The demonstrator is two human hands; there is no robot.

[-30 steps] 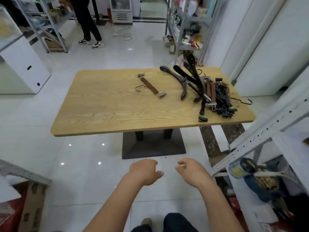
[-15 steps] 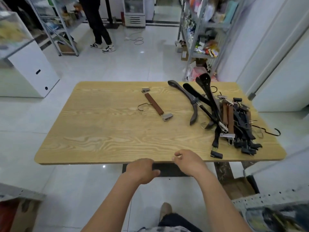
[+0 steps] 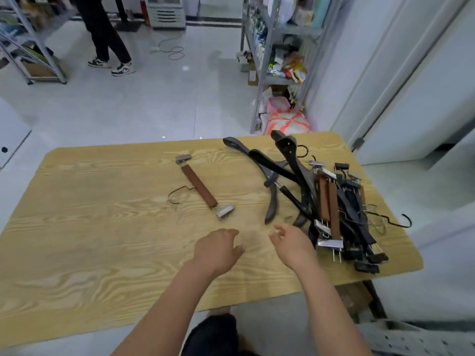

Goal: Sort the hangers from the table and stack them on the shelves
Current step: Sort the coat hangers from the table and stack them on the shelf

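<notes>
Two hands, both of them yours, both holding nothing. Your left hand (image 3: 218,249) hovers over the wooden table (image 3: 102,240) with its fingers loosely curled, near the lower clip of the lone hanger. Your right hand (image 3: 293,246) is half open with the fingers relaxed, just beside the near end of the hanger pile (image 3: 341,209), though I can't tell if it touches anything.

Storage-wise, the grey shelving unit (image 3: 267,80) behind the table is stuffed with bottles and colourful packets, too blurry to name. A pink and orange bag (image 3: 288,122) sits on the floor at its foot. Far left there's a second metal rack (image 3: 30,47) with a cardboard box (image 3: 38,69) on its bottom level, and I can't see what's in the box. A perforated metal shelf edge (image 3: 424,340) pokes in at the bottom right corner.

Counts:
- One brown clip hanger (image 3: 199,187) lies by itself mid-table, angled, with its wire hook pointing left and a metal clip on each end.
- The pile on the right side of the table has at least three dark curved coat hangers and two brown clip hangers side by side. There's also a tangle of black clip ones that I can't count, and one hook hangs past the table's right edge.

One other person (image 3: 102,29) stands far back by the left rack, seen only as dark trousers and sneakers.
</notes>
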